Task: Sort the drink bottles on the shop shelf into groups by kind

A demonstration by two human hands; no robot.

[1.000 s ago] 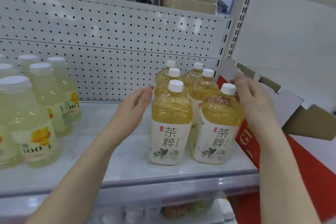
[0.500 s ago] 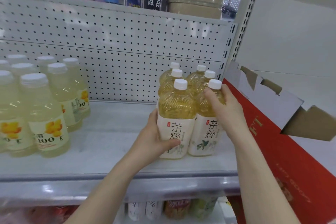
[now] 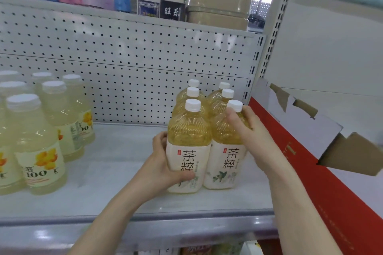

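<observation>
Our left hand (image 3: 165,164) wraps the label of the front-left tea bottle (image 3: 187,136) and our right hand (image 3: 247,128) grips the shoulder of the front-right tea bottle (image 3: 224,159), both near the shelf lip (image 3: 145,216), where a pull toward us could tip one off. A hard shove could topple the four bottles (image 3: 220,102) packed behind; bare shelf (image 3: 116,161) opens leftward to the pale juice bottles (image 3: 39,151), while a red box (image 3: 306,182) crowds the right.

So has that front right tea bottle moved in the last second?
Yes: the front right tea bottle, held by the right hand, has shifted left, away from the red box, against the front left bottle.
</observation>
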